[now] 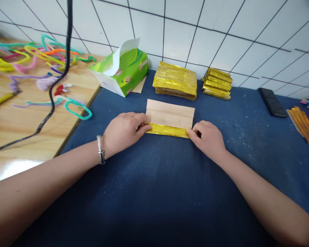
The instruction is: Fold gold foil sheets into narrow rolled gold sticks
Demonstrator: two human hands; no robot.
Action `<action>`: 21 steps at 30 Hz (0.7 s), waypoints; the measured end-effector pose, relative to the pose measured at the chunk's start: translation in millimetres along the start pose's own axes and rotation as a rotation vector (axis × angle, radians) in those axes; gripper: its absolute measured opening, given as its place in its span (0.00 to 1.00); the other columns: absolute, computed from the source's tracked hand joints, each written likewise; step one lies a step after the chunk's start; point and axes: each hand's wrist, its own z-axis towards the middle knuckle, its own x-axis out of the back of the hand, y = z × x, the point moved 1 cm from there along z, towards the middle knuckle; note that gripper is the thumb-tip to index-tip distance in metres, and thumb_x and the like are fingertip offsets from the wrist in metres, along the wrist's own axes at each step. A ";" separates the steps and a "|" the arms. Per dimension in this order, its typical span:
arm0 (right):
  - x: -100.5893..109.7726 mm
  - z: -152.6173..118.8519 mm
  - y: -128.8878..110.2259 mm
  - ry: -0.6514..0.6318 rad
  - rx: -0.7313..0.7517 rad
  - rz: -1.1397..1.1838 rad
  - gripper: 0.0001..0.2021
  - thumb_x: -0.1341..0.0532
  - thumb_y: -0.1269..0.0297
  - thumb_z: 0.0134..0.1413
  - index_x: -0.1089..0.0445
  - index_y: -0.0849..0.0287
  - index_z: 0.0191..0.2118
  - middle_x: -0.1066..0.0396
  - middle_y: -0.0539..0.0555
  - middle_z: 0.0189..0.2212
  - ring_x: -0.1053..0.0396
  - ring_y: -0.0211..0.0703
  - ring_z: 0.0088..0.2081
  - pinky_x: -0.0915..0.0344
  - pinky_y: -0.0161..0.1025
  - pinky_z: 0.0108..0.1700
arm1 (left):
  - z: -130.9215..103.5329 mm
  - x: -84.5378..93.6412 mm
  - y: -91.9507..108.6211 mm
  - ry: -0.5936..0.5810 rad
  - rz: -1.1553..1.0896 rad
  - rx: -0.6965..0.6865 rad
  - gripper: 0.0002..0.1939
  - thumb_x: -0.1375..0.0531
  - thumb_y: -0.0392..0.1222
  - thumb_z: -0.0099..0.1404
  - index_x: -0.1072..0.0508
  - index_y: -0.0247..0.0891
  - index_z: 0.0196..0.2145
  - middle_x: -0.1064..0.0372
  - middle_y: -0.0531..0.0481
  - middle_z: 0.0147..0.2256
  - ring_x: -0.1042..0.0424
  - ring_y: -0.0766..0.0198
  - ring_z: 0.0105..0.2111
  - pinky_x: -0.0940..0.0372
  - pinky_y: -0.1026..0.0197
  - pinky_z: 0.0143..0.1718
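Note:
A sheet of gold foil paper (170,114) lies on the dark blue table cover, its plain tan side up. Along its near edge a strip is folded over, showing shiny gold. My left hand (127,130), with a silver bangle on the wrist, pinches the left end of that fold between thumb and fingers. At the right end my right hand (207,139) pinches the fold the same way. Beyond the sheet sits a thick stack of gold foil paper (174,80). Several folded gold strips (217,83) lie to the right of the stack.
A green and white tissue pack (128,70) stands at the back left. Colourful pipe cleaners (41,58) cover the wooden table (38,137) at left, where a black cable (51,92) hangs across. A black phone (272,102) and orange-gold strips (303,124) lie at right. A tiled wall (185,31) rises behind.

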 end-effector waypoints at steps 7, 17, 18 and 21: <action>1.0 -3.7 0.2 0.006 0.023 0.046 0.12 0.41 0.55 0.52 0.39 0.57 0.26 0.35 0.50 0.25 0.40 0.40 0.30 0.48 0.37 0.34 | -3.1 1.5 5.8 0.094 0.118 -0.070 0.11 0.47 0.44 0.65 0.31 0.35 0.41 0.32 0.44 0.36 0.33 0.57 0.37 0.39 0.57 0.37; -1.9 -5.5 0.5 0.029 0.037 0.006 0.12 0.43 0.54 0.54 0.38 0.57 0.28 0.34 0.51 0.26 0.39 0.41 0.31 0.48 0.38 0.34 | -6.0 7.4 20.8 -0.162 0.202 -0.590 0.24 0.56 0.32 0.69 0.46 0.46 0.61 0.39 0.50 0.56 0.41 0.61 0.55 0.44 0.58 0.53; -2.1 -5.2 0.5 0.030 0.038 0.005 0.12 0.43 0.54 0.54 0.38 0.57 0.27 0.34 0.51 0.26 0.39 0.41 0.30 0.47 0.38 0.34 | -6.7 7.3 21.7 -0.180 0.199 -0.589 0.24 0.57 0.32 0.69 0.46 0.45 0.61 0.40 0.50 0.57 0.42 0.62 0.56 0.45 0.58 0.54; -1.1 -5.1 1.2 0.033 0.045 0.002 0.12 0.42 0.55 0.54 0.38 0.57 0.27 0.34 0.50 0.26 0.38 0.41 0.30 0.46 0.38 0.34 | -9.5 6.6 25.5 -0.200 0.202 -0.564 0.24 0.57 0.31 0.69 0.46 0.41 0.61 0.42 0.48 0.58 0.45 0.61 0.58 0.47 0.57 0.57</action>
